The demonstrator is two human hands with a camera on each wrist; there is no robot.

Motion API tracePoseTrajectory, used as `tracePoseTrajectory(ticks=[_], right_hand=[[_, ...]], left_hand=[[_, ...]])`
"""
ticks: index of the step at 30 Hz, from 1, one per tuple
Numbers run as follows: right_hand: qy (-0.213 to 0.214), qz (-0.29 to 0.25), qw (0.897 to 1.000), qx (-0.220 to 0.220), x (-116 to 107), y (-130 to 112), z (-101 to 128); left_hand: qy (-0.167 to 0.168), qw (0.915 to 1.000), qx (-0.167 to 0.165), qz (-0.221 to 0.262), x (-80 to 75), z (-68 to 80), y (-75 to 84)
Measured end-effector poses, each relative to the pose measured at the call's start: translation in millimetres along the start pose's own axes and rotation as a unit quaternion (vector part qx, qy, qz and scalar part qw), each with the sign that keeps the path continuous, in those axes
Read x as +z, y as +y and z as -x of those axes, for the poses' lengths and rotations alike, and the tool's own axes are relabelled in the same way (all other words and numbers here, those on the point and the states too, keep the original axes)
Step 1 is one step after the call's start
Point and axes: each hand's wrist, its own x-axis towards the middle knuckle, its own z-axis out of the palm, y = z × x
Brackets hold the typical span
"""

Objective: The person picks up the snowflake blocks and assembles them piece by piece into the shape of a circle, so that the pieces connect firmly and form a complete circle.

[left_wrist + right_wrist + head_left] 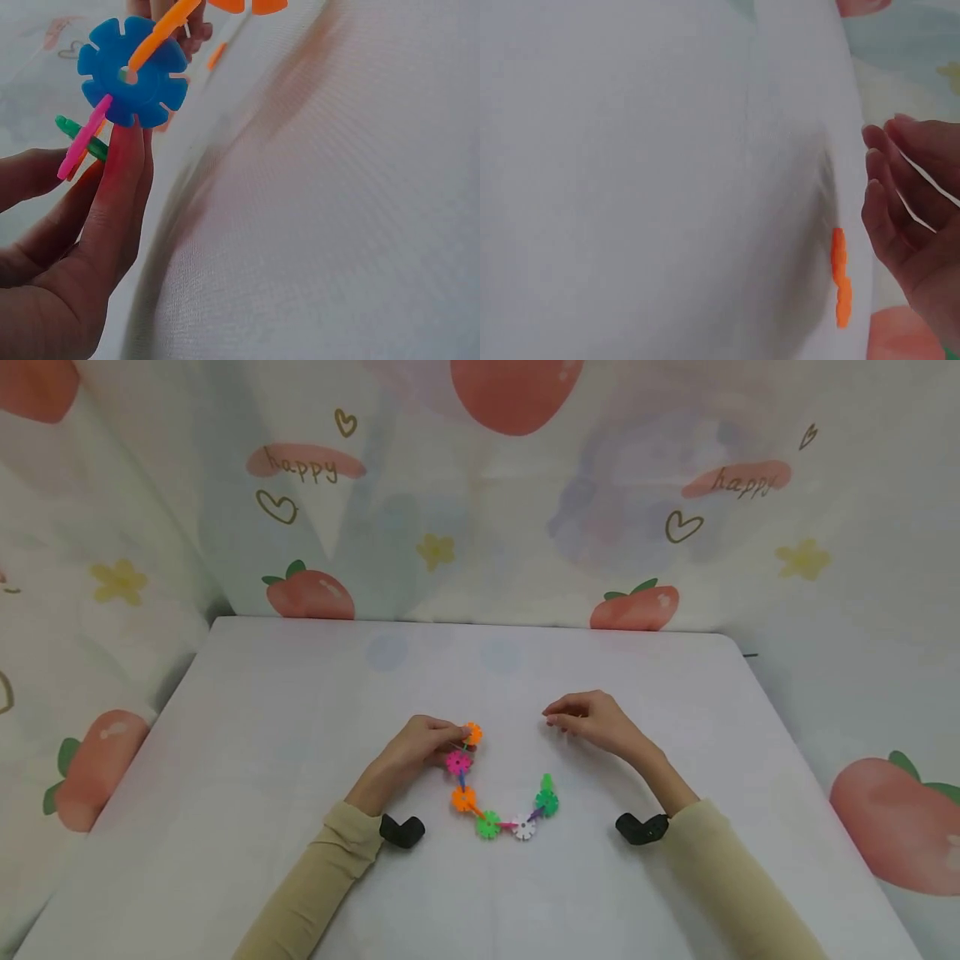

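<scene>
Left hand [416,747] pinches the chain [491,806] of seven joined snowflake discs; right hand [592,718], relaxed beside it, holds nothing.

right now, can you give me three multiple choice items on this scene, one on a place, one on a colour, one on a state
1. Where is the left hand?
A. at the top end of the chain of snowflake discs
B. at the table's far edge
C. on the right sleeve

2. What colour is the disc closest to the left wrist camera?
A. yellow
B. blue
C. black

3. What does the right hand hold?
A. a green disc
B. the chain
C. nothing

Key: 1 A, its fingers pinch that end; 2 B, plainly blue; 3 C, its loosely curled fingers are apart from the chain.
</scene>
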Motion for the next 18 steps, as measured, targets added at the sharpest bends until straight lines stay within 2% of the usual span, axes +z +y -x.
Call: tracePoseTrajectory(ticks=[10,18], right_hand=[[0.05,0.088,0.995,0.023,-23,23,20],[0.052,0.115,0.991,0.04,-17,33,17]], left_hand=[[-0.006,1.0,0.001,0.003,-0.6,-0.4,0.4],[-0.004,1.0,0.002,0.0,-0.3,-0.7,-0.7]])
